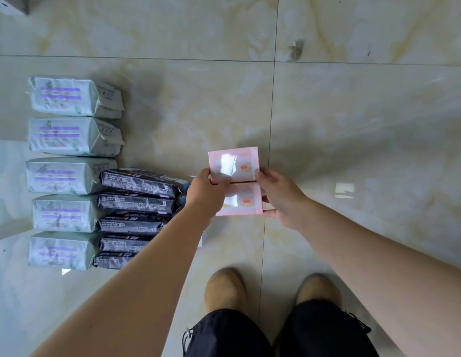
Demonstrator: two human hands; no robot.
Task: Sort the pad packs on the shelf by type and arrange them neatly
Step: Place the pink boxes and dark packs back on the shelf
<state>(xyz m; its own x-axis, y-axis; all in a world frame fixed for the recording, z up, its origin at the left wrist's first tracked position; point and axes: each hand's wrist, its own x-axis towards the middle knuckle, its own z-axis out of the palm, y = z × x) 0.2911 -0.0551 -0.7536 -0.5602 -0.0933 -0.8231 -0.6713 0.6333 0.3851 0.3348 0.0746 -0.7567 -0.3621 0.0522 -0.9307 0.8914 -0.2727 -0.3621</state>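
1. The left hand point(207, 191) and right hand point(278, 199) clamp two flat, glossy pink packs point(234, 166) between them over the floor point(353, 124).
2. I judge the pink type is being placed; next, start a straight row beside the crinkly-film dark packs point(139, 202).
3. Farther left, plump pale green packs point(62, 173) line up.

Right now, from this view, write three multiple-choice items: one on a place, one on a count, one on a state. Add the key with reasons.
1. The black packs lie: A) right of the pale green packs; B) left of them; C) stacked on top of them.
2. The pale green packs number: A) three; B) five; C) eight.
3. The pink packs are: A) lying untouched; B) in one hand; C) gripped in both hands.
Key: A, they sit at the green ones' right; B, five in one column; C, left hand and right hand both grip them.
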